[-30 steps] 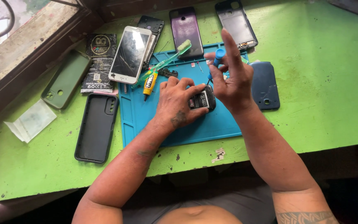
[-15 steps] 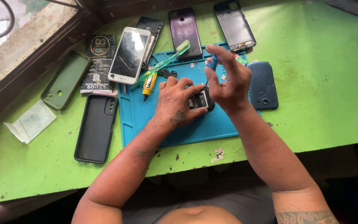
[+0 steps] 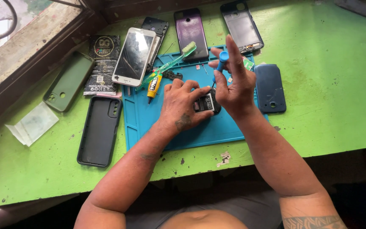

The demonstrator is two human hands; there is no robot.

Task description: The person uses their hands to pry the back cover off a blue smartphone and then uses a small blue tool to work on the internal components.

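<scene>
My left hand (image 3: pixel 182 103) presses down on a small dark phone (image 3: pixel 207 103) lying on the blue work mat (image 3: pixel 149 118). The hand covers most of the phone. My right hand (image 3: pixel 234 82) holds a blue-handled screwdriver (image 3: pixel 222 59) upright, tip down at the phone's right end, index finger stretched up. A green toothbrush (image 3: pixel 172 62) and a yellow glue tube (image 3: pixel 153 86) lie on the mat just left of my left hand.
On the green table (image 3: pixel 331 85) lie a white-framed phone (image 3: pixel 133 56), a purple back cover (image 3: pixel 190 29), a grey phone frame (image 3: pixel 241 25), a dark blue back cover (image 3: pixel 270 87), a black case (image 3: pixel 100 130), a green case (image 3: pixel 68 80) and a black packet (image 3: pixel 101 63). A wooden ledge (image 3: pixel 26 46) borders the left.
My right hand has shifted slightly over the phone, and the screwdriver handle now stands upright between thumb and fingers. My left hand keeps its hold on the phone.
</scene>
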